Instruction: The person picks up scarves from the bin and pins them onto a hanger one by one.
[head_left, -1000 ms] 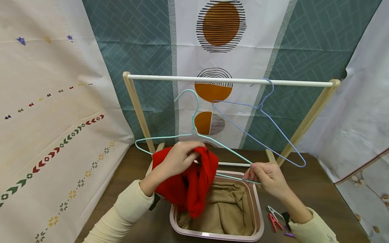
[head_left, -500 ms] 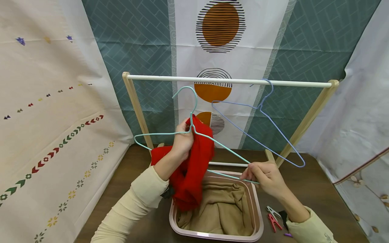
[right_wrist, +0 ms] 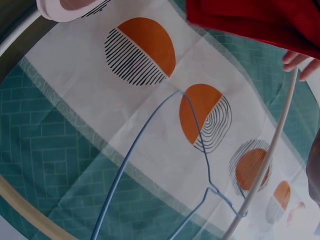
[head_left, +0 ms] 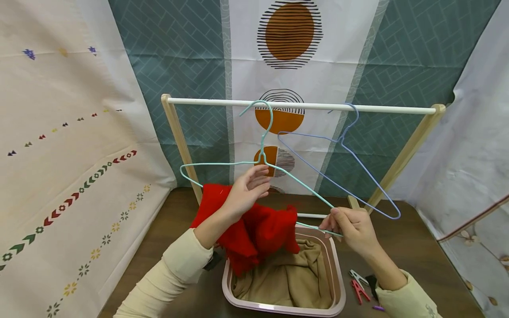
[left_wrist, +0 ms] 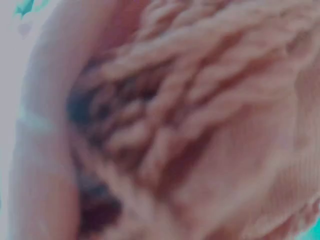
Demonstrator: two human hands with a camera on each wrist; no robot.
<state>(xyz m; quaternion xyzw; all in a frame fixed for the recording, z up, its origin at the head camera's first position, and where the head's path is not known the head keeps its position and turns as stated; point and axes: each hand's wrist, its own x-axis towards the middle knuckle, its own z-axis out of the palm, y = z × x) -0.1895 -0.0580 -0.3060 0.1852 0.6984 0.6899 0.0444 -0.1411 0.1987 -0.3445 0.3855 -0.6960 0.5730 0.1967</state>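
A mint-green hanger is held up in front of the rack, its hook overlapping the white rod; I cannot tell whether they touch. My right hand pinches the hanger's lower right corner. Over the left part of the hanger's bottom bar drapes a red scarf, one end hanging above the basket. My left hand is in front of the scarf, just below the hanger's neck, fingers extended. Blurred twisted fringe fills the left wrist view. At the top of the right wrist view the red scarf shows again.
From the rack's white rod hangs a blue hanger, right of the mint one. Below stands a pink basket with brown cloth inside. Clothespins lie on the dark table to the basket's right.
My left hand lifted scarf cloth up behind the hanger's neck, then came back in front without it. The scarf's loose end now falls to the right. The mint hanger has risen towards the rod.
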